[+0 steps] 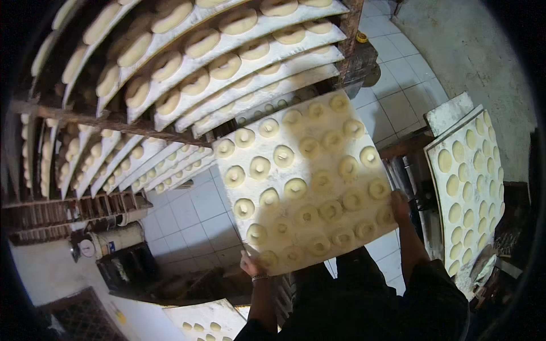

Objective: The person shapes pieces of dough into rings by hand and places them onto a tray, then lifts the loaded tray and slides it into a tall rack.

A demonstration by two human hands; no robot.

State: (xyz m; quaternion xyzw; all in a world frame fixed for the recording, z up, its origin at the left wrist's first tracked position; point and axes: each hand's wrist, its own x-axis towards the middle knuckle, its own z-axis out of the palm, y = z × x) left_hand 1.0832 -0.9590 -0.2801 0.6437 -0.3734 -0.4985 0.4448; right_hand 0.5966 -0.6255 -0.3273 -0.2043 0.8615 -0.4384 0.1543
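Observation:
Between my two hands is a flat floured board (264, 221) that bears rows of raw ring-shaped dough pieces (295, 188). My left hand (250, 265) grips its near left corner, with a bracelet at the wrist. On the near right edge my right hand (400, 206) is closed round the board, its fingers partly hidden underneath. The board's far edge reaches toward a wooden rack (114, 118) on the left, loaded with similar boards of dough rings. A shadow falls across the right and near part of the board.
At the right, another floured board (437, 170) holds round flat dough pieces on a stand. A lower board (207, 316) with a few dough pieces lies near the bottom. White floor tiles (199, 204) show around me. A pale bucket (122, 238) lies at the left.

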